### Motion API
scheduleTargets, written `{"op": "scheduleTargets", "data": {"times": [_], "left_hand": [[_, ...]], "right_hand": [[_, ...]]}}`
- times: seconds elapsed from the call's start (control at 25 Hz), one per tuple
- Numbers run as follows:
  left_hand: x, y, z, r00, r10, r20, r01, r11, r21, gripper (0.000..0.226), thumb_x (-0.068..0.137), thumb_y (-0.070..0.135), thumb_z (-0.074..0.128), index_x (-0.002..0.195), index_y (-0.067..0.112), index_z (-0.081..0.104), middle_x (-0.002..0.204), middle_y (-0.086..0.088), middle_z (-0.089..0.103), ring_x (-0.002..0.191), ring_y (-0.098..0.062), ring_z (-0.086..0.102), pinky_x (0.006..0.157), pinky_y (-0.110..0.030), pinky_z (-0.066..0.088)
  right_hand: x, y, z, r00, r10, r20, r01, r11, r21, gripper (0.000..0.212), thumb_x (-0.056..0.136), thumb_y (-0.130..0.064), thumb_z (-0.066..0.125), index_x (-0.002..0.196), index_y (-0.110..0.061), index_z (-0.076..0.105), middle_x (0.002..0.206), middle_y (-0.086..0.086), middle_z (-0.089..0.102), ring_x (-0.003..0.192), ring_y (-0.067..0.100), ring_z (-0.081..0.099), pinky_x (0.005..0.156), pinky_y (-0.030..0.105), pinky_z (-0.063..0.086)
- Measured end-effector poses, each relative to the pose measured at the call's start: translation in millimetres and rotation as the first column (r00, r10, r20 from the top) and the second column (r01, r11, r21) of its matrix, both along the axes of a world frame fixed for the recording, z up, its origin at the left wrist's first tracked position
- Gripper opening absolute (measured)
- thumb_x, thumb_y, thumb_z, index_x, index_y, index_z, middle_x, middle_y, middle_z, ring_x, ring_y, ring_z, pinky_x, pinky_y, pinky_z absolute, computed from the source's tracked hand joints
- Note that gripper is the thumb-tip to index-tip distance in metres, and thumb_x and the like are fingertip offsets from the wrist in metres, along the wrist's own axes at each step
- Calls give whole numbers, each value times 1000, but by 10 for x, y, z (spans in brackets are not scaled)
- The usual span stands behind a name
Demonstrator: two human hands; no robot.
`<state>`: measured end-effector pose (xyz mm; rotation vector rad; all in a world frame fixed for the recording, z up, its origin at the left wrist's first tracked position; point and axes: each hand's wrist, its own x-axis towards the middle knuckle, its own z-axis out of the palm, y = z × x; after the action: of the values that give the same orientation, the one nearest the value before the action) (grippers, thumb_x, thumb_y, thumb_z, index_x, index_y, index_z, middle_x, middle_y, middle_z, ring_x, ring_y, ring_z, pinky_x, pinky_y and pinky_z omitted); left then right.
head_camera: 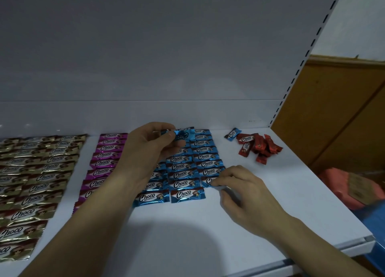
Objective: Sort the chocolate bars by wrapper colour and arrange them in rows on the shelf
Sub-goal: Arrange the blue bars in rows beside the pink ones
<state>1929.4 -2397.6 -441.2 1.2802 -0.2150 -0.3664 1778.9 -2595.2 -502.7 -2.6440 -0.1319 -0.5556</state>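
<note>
On the white shelf [187,235] lie rows of Choco bars sorted by wrapper: gold bars [35,172] at the left, magenta bars [104,158] beside them, blue bars [187,168] in the middle. My left hand [150,149] is raised over the blue rows and pinches a few blue bars [183,134] between thumb and fingers. At the near right end of the blue rows, my right hand [239,185] rests on the shelf and its fingertips pinch the edge of a blue bar [208,181]. My left forearm hides part of the magenta and blue rows.
A loose heap of red bars [260,147] lies at the back right, with one stray blue bar [232,134] beside it. The slotted shelf upright [291,85] bounds the right side. Beyond it are an orange-brown wall and a reddish package [350,187] below.
</note>
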Motion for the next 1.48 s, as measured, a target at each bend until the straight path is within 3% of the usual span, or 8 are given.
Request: {"op": "scheduleTargets", "data": {"times": [0.28,0.44,0.6,0.92,1.08,1.16,1.28,1.48], "left_hand": [[-1,-12,5,1000,25,-6,-25,999,35,9,93,5,65,101,5,71,93,-13,77,84,-24,76,73,-30,63],[9,3,24,1000,10,-7,-9,1000,22,10,100,10,57,95,6,64,84,-11,75,67,-19,71,59,-27,59],[-27,18,71,992,-90,-84,87,996,-36,17,102,7,50,88,11,58,88,-16,75,64,-22,67,56,-30,56],[11,25,26,990,-138,15,137,989,52,6,89,-4,65,90,1,68,78,-9,68,68,-15,66,62,-23,57],[15,27,18,995,-93,20,92,995,46,14,91,-6,62,95,3,71,89,-15,73,75,-19,72,68,-25,60],[15,38,24,994,-75,84,67,993,97,14,91,-4,63,95,6,71,93,-17,73,79,-21,74,70,-27,61],[30,55,38,989,-39,143,22,993,119,13,90,-1,66,99,9,69,97,-18,74,79,-21,74,69,-27,61],[42,50,17,984,-14,176,-4,995,102,11,89,1,68,97,9,68,95,-27,71,74,-18,73,67,-24,59]], "right_hand": [[93,-117,216,986,-114,120,107,992,69,26,86,-7,60,104,-19,72,106,-11,64,101,2,59,82,13,45],[860,-794,537,949,-295,-109,284,953,-108,32,97,-5,53,120,-21,67,117,0,62,104,15,60,91,21,45],[1448,-1222,494,872,-295,-391,108,894,-434,36,95,-6,58,126,-22,65,128,2,59,119,22,54,101,32,45],[1446,-1222,412,951,-255,-172,121,826,-551,10,94,-25,66,103,-21,63,102,-4,60,105,21,49,80,35,39],[1330,-1061,412,975,-213,-56,171,891,-420,11,94,-28,68,100,-19,67,96,-1,65,99,23,54,77,33,36],[1147,-843,516,981,-193,36,195,977,-81,6,92,-22,70,97,-18,69,91,-4,68,88,18,61,73,27,43],[560,-402,547,990,-69,-127,117,895,430,17,83,-38,75,90,-24,69,83,-6,72,77,14,67,67,26,53],[-30,-133,60,998,-21,-67,37,968,249,19,88,-12,74,93,-30,72,89,-14,69,81,12,64,67,24,51]]}}
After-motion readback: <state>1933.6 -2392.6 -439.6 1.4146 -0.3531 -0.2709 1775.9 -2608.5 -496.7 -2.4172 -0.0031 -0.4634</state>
